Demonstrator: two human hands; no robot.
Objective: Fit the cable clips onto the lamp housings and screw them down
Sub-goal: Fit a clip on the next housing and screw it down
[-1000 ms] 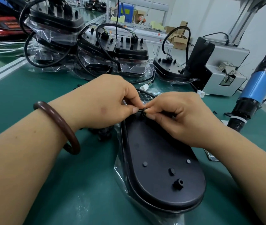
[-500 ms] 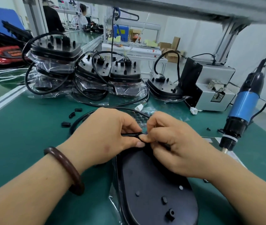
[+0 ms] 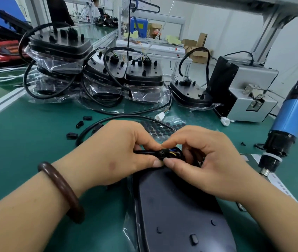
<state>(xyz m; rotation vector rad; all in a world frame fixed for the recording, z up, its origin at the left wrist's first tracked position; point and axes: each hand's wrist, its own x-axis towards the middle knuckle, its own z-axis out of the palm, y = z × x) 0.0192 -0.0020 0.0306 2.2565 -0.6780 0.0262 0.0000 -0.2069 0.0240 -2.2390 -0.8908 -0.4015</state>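
Pinching with both hands: our left hand (image 3: 119,151) has thumb and fingertips closed on the black cable (image 3: 142,152), and our right hand (image 3: 208,160) grips the same cable just beside it, the two thumb tips almost meeting. Between them sits a small black collar (image 3: 162,153) on the cable, with thin coloured wires (image 3: 172,153) showing just right of it; whether that collar is a clip we cannot tell. All this hangs just above the far end of the lamp housing (image 3: 177,211), which lies flat on the green mat (image 3: 26,133), close to us, with clear plastic film round its edge. Loose cable clips (image 3: 71,135) lie scattered on the mat off to our left, apart from the housing. A brown bangle (image 3: 62,190) rings our left wrist. At right the blue electric screwdriver (image 3: 290,120) hangs tip down, no hand on it. Further back we see more housings (image 3: 142,73) stacked in plastic, cables looping over them, and a grey box (image 3: 250,88) beside them.
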